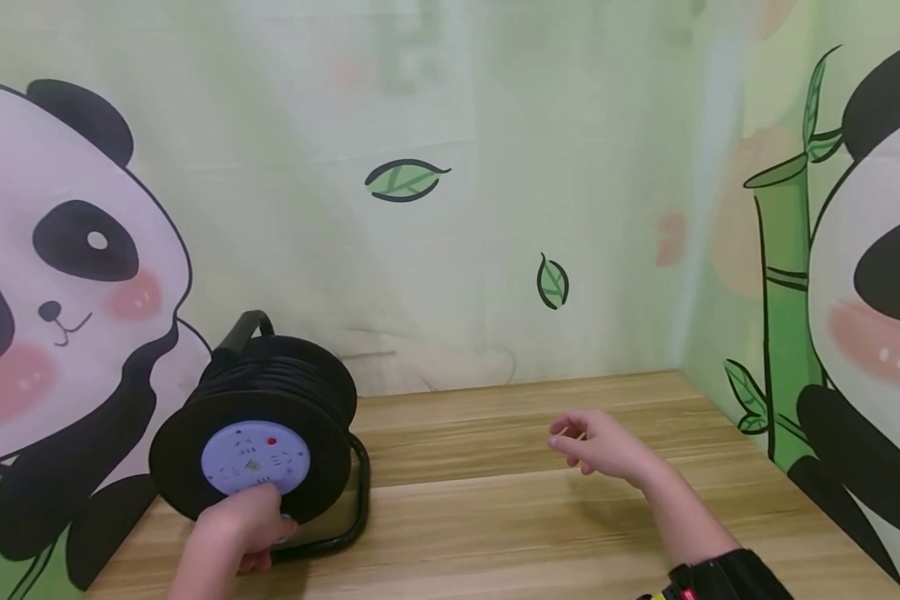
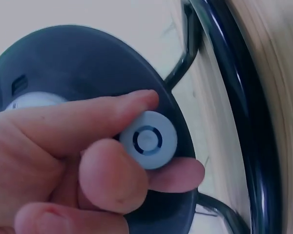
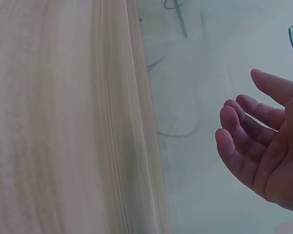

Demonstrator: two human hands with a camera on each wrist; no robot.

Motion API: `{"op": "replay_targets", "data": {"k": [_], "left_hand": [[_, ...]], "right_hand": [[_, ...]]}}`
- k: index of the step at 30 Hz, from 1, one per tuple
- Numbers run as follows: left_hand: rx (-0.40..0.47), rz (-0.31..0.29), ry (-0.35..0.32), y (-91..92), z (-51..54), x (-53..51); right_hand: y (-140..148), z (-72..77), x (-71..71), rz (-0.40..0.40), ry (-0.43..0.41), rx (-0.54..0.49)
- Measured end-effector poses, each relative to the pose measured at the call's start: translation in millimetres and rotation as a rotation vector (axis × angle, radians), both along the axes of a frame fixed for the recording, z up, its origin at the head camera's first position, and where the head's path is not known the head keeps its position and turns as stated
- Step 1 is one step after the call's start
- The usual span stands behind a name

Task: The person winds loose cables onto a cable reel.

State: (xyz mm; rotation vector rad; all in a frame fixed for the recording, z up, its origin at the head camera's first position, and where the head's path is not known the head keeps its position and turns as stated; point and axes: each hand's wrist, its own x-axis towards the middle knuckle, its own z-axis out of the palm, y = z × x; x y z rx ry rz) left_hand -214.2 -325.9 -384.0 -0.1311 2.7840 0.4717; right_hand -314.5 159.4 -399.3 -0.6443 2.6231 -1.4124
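Observation:
A black extension cord reel (image 1: 178, 454), wound with black cable (image 1: 277, 379), stands on the left of the table. Its front disc carries a pale socket panel (image 1: 228, 458) with a small red spot. My left hand (image 1: 243, 521) is at the lower front of the reel. In the left wrist view, its thumb and fingers pinch a round grey crank knob (image 2: 149, 140) in front of the black disc. My right hand (image 1: 603, 446) hovers over the table to the right, fingers loosely curled and holding nothing; the right wrist view shows its bare palm.
The wood-grain table (image 1: 480, 517) reaches back to a hanging green cloth (image 1: 480, 250) printed with pandas and leaves. A black tubular stand (image 1: 363, 492) curves round the reel's right side, and a black carry handle (image 1: 240, 333) rises behind.

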Motion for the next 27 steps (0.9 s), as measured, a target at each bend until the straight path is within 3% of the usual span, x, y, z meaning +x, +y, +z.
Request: {"op": "replay_targets", "data": {"k": [18,27], "left_hand": [[0.028,0.07,0.027,-40.2,7.2,5.3],[0.06,0.094,0.069,-63.1,18.7,16.9]], "right_hand": [[0,-3.0,-1.1,0.012,-0.007,-0.006],[0,-3.3,-1.7,0.024,0.005,-0.005]]}}
